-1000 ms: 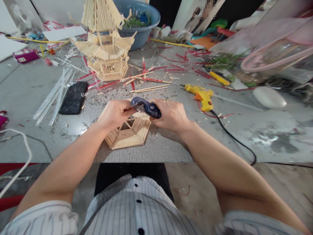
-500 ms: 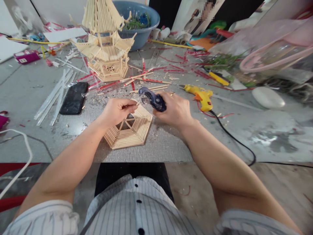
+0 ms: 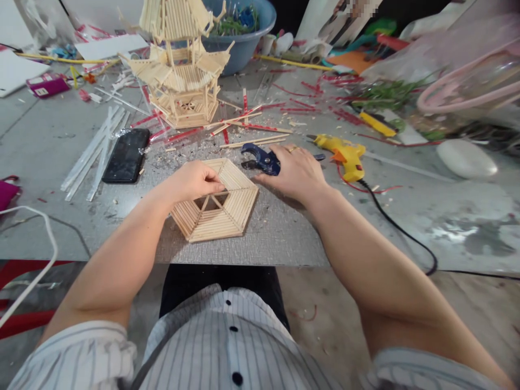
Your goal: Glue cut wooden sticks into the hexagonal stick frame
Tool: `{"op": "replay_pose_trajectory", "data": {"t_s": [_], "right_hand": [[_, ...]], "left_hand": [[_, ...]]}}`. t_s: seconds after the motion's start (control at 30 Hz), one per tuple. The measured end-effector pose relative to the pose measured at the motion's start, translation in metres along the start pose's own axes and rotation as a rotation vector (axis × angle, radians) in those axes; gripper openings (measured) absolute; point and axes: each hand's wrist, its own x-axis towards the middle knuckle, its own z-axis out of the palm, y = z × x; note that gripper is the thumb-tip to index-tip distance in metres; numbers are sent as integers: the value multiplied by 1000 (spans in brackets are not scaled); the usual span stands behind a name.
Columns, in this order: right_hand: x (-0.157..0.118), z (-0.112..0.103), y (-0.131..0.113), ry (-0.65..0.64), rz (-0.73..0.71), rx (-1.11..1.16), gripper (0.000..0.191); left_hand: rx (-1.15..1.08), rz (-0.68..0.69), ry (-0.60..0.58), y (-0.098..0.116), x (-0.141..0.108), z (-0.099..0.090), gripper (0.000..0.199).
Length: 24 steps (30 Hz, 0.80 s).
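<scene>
Blue cutters (image 3: 268,161) lie right of the wooden hexagon (image 3: 239,210), right hand (image 3: 298,170) spread loosely over them; left hand (image 3: 198,180) bunches above the hexagon, contents unclear: press lightly, stay parallel!

hexagonal stick panel (image 3: 239,207) | flat (centre open, spoked) | blue cutter (image 3: 266,161) | jaws parted, near panel

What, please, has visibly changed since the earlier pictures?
The right hand moved the blue cutter rightward and down, from above the hexagonal stick frame to beside it, fingers now more spread. The left hand came down toward the frame's central opening. The stick pagoda, smartphone and glue gun stayed put.
</scene>
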Motion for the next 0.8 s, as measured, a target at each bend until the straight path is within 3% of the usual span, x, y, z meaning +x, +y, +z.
{"op": "replay_pose_trajectory", "data": {"t_s": [0.23,0.43,0.53,0.6,0.7,0.8], "right_hand": [[5,5,2,-123,-11,-9,64],[5,3,3,-130,-93,2,64],[5,-7,11,-68,-103,59,56],[4,-19,21,5,-4,83,46],[3,-40,40,77,372,32,41],[1,-51,61,4,698,-21,45]], "left_hand": [[79,-32,-229,4,-6,-10,16],[94,-31,-268,4,-8,-12,16],[89,-16,-281,3,-7,-12,17],[90,-17,-291,1,-6,-13,17],[104,-21,-331,-2,-6,-14,19],[122,-19,-360,-4,-6,-15,21]]}}
